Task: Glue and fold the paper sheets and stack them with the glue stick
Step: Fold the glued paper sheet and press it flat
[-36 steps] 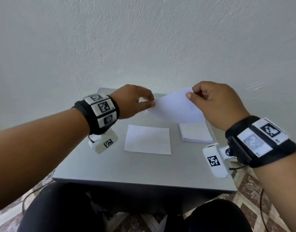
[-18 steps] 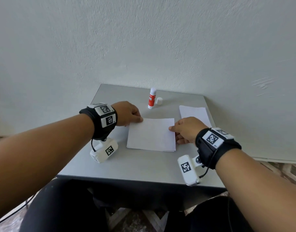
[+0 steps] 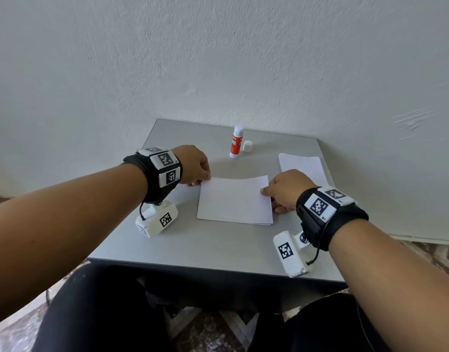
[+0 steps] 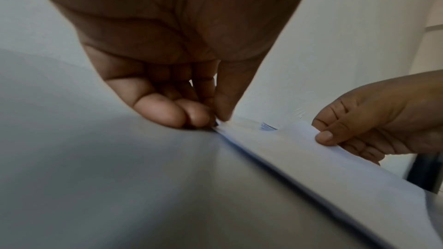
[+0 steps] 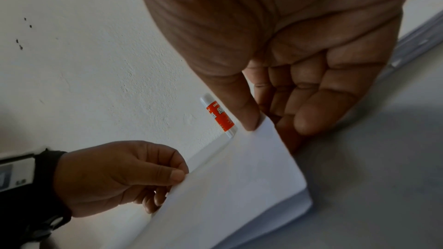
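- While both hands are working the same sheet, the left hand (image 3: 194, 165) is pinching the far-left corner of the top sheet (image 3: 235, 199) between thumb and curled fingers, and the right hand (image 3: 285, 190) is pinching its right edge with the thumb on top and the fingers beneath.
- Holding two opposite points is, I judge, keeping the sheet taut and square so it can be set down flush on the paper stack (image 3: 265, 223) under it; the sheet's right side is lifting slightly off that stack in the right wrist view.
- Beyond the hands, the glue stick (image 3: 235, 144) is standing upright and uncapped near the counter's far edge, with its cap (image 3: 247, 146) just beside it, probably parked there so it stays reachable but off the paper.
- Near the far-right corner, a second paper pile (image 3: 301, 165) is lying partly behind the right hand.
- Along the near edge the counter (image 3: 193, 247) is showing bare grey room, while the right edge is close to the right wrist, leaving little slack there.
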